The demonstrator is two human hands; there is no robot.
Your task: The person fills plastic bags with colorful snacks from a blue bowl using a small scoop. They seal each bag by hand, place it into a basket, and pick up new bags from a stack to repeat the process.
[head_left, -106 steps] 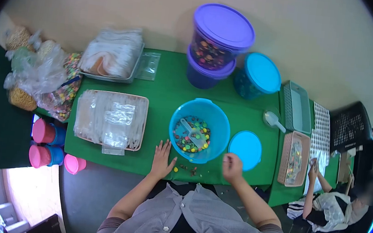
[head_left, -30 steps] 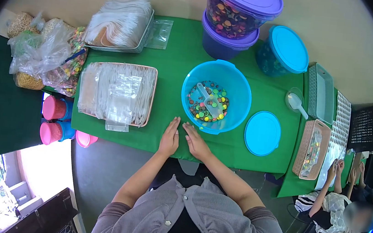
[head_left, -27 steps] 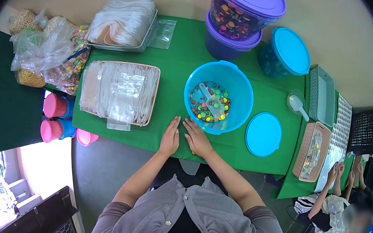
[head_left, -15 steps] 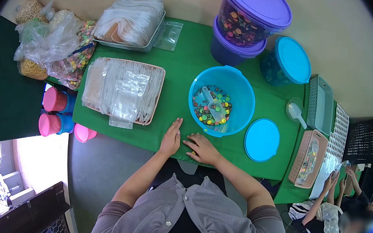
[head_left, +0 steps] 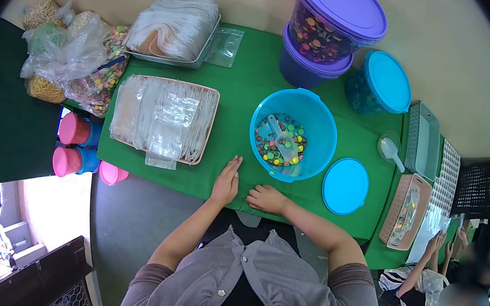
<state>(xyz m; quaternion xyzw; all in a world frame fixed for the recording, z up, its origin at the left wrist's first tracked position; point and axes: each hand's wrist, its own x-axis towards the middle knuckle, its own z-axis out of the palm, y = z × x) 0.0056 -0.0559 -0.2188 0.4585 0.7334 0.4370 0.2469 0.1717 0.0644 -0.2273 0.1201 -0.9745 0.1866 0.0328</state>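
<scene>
My left hand (head_left: 227, 181) rests on its edge on the green cloth at the table's front, fingers stretched out and holding nothing. Beside it, my right hand (head_left: 268, 198) lies on the cloth with its fingers curled in; what they close on, if anything, is hidden. Just beyond the hands stands a blue tub (head_left: 324, 129) with colourful button-shaped sweets (head_left: 269, 153) at its bottom. A clear plastic scoop (head_left: 285, 146) lies on the sweets. To the right of the tub is a round blue lid (head_left: 345, 186), flat on the cloth.
Left of the tub, a basket (head_left: 209, 131) holds clear plastic bags. Behind it is another tray (head_left: 171, 61) of bags. Lidded purple tubs (head_left: 318, 70) and a blue one (head_left: 380, 84) stand at the back. A spoon (head_left: 390, 150) and baskets (head_left: 391, 221) lie right, near other people's hands (head_left: 435, 244).
My right hand has drawn its spread fingers in along the cloth and curled them; a small yellowish piece seen by its thumb is now out of sight. My left hand has stayed put.
</scene>
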